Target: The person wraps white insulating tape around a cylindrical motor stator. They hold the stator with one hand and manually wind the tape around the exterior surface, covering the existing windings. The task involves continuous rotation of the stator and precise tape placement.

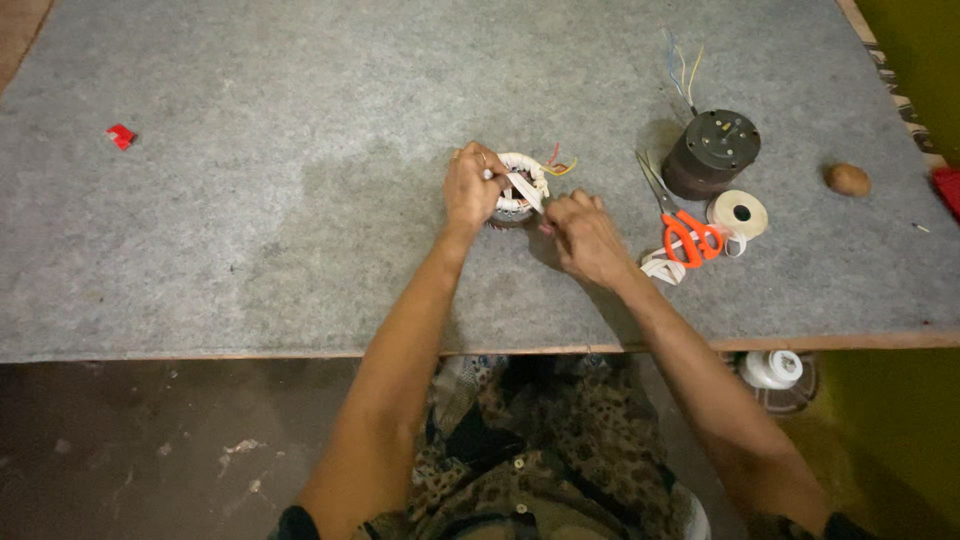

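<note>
On grey felt table (250,200), both hands pull white tape (527,190) diagonally across stator (515,185).

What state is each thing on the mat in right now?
Wound coil ring: flat on mat, left hand steadying it.
White tape strip: stretched from ring to right hand.
Scissors: lying shut.
Tape roll: flat, partly unwound.
Dark motor: upright, wires loose.

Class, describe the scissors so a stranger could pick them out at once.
Start at the grey felt table and look just beyond the right hand. The scissors lie between a dark round motor and a white tape roll; only they have bright orange handles.
</note>
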